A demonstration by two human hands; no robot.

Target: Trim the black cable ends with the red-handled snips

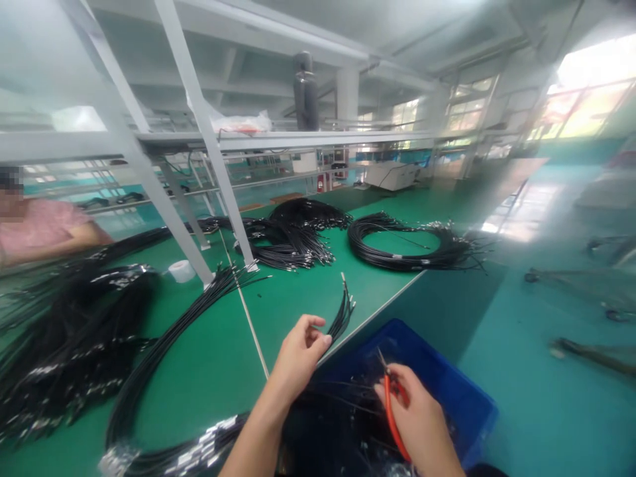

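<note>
My left hand (304,348) is closed around a small bunch of black cables (342,315), whose tips fan out over the edge of the green table (293,298). In my right hand (415,407) are red-handled cutting pliers (391,411), with the metal jaws pointing up and away from me. The pliers hang over a blue bin (437,361), apart from the cables in my left hand. Dark scraps and thin strands lie in the bin, partly hidden by my hands. A long curved bundle of black cables (144,374) with silvery ends lies left of my left arm.
Coiled black cables (392,258) lie at the table's right edge, with further cable heaps (298,245) behind. A large dark pile (74,358) covers the left side. A white roll (181,270) sits beside a shelf post (199,119). A person (44,225) in pink sits at far left.
</note>
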